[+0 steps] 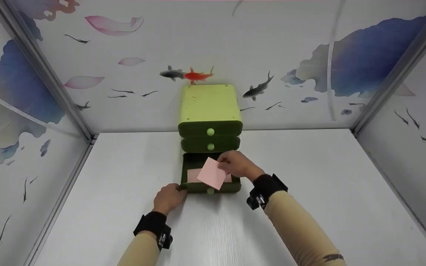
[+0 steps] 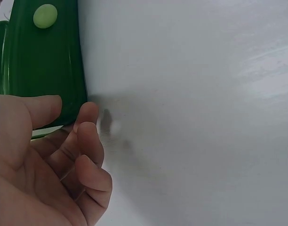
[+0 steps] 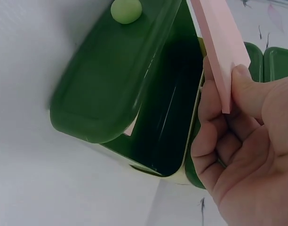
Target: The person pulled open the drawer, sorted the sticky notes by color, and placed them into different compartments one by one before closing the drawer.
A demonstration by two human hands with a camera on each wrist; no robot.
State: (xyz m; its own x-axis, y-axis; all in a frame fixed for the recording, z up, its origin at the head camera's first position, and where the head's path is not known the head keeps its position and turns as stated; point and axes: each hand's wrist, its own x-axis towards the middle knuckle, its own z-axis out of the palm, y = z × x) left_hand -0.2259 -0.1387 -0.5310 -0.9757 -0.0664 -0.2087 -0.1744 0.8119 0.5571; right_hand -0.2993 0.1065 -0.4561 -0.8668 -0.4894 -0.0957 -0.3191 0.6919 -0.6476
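A small desktop drawer cabinet [image 1: 209, 103] with a yellow-green body and dark green fronts stands against the back wall. Its bottom drawer [image 1: 194, 188] is pulled out, and pink paper [image 1: 193, 176] lies inside. Over that drawer my right hand [image 1: 240, 164] pinches a pink sticky note pad [image 1: 212, 174] between thumb and fingers; the right wrist view shows the pad's thick edge [image 3: 221, 56]. My left hand [image 1: 168, 198] grips the drawer's left front corner. In the left wrist view its thumb lies on the drawer front [image 2: 45, 66] and the fingers curl at the side.
Two upper drawers, the top one [image 1: 194, 129] and the middle one [image 1: 194, 144], are closed, each with a round light green knob. The white table [image 1: 309, 184] is bounded by printed panels, a back wall [image 1: 124, 111] and two side walls.
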